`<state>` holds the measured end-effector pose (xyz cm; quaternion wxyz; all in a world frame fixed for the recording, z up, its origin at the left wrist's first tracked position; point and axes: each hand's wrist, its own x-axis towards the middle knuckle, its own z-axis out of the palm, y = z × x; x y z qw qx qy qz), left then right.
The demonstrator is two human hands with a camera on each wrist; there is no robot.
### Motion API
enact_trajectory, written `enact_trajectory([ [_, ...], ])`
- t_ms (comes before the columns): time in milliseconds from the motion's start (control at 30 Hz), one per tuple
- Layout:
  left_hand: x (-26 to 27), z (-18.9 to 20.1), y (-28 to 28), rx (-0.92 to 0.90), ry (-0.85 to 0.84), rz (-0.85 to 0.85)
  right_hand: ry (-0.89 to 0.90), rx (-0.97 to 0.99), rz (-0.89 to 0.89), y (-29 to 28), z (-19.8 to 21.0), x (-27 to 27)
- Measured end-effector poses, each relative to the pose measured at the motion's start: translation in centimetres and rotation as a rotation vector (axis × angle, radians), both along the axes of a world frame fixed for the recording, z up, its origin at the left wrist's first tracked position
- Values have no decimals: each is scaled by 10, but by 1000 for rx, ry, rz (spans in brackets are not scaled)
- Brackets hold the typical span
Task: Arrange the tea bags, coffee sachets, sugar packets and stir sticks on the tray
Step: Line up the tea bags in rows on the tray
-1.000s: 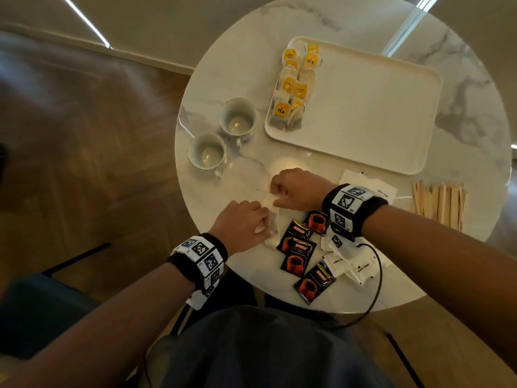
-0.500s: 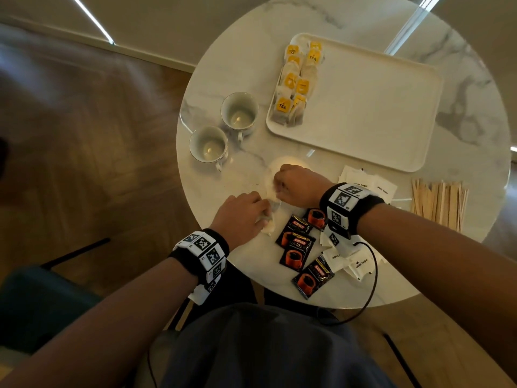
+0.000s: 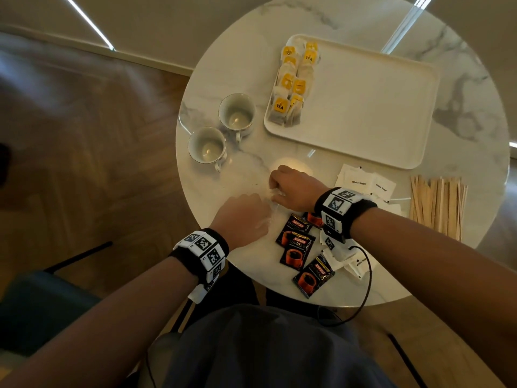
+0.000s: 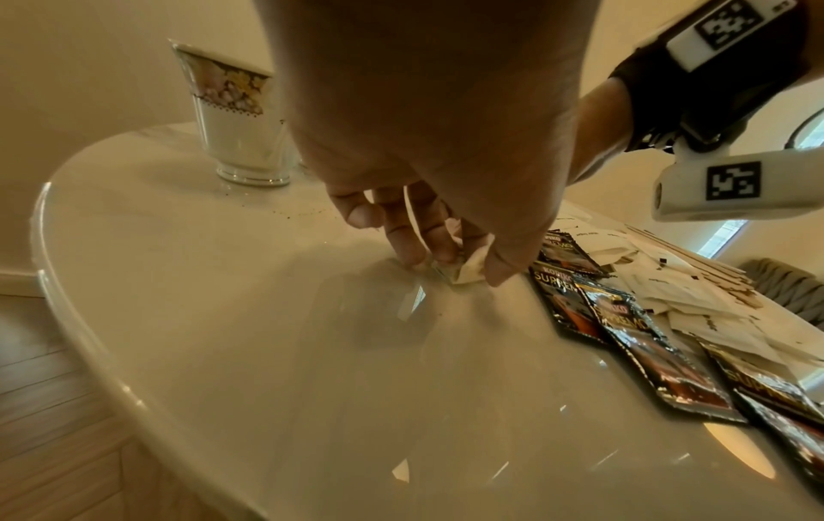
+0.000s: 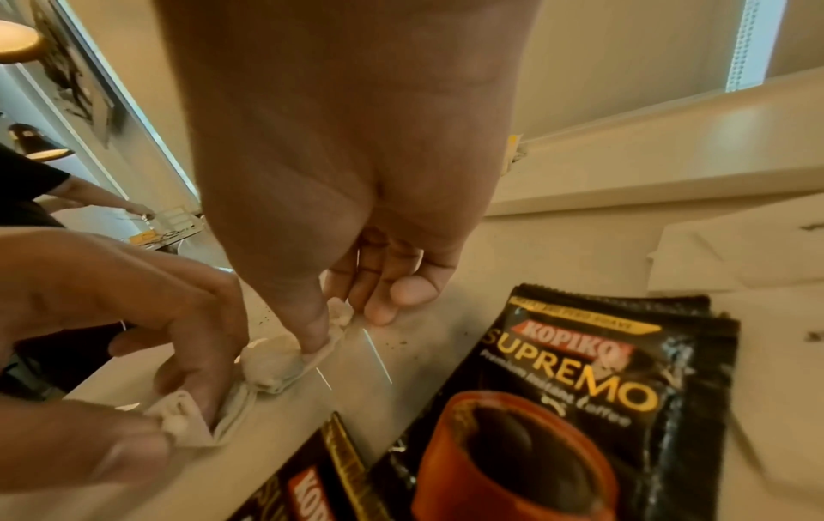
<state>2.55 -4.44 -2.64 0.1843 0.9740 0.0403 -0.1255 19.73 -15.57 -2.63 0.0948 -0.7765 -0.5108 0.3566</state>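
Note:
A crumpled whitish tea bag (image 5: 267, 363) lies on the marble table between my hands. My left hand (image 4: 450, 268) pinches one end of it with thumb and fingers. My right hand (image 5: 343, 328) pinches the other end. In the head view the two hands, left (image 3: 263, 217) and right (image 3: 275, 191), nearly touch and hide most of the bag. The white tray (image 3: 363, 113) holds two rows of yellow-tagged tea bags (image 3: 291, 85) along its left side. Black coffee sachets (image 3: 296, 245), white sugar packets (image 3: 361, 180) and wooden stir sticks (image 3: 439, 203) lie on the table.
Two empty cups (image 3: 237, 113) (image 3: 207, 144) stand left of the tray. The round table's (image 3: 237, 175) near edge is just below the sachets. A black cable (image 3: 366, 275) loops from my right wrist over that edge. Dark crumbs dot the tabletop by my hands.
The tea bag lay as a longer white strip between my hands; now it is bunched up and mostly hidden. Both hands have drawn slightly closer together.

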Motion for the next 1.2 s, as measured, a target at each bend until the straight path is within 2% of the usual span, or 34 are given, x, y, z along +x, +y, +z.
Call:
enact_trajectory([
  [167, 3, 4, 3, -48, -41, 46, 44, -29, -16, -1, 1, 5],
  [267, 13, 13, 9, -158, 6, 98, 59, -42, -56, -4, 6, 14],
  [367, 30, 26, 16, -259, 28, 200, 47, -8, -101, -4, 16, 31],
  [467, 56, 39, 23, -254, 10, 245, 16, 53, -147, -1, 31, 52],
  [667, 115, 53, 46, 119, -120, 133, -48, 167, -282, 8, 47, 93],
  [933, 175, 60, 64, 303, -51, 114, -82, 238, -358, 25, 39, 120],
  [1200, 202, 46, 72, 408, 61, 117, -24, 240, -404, 39, 24, 135],
])
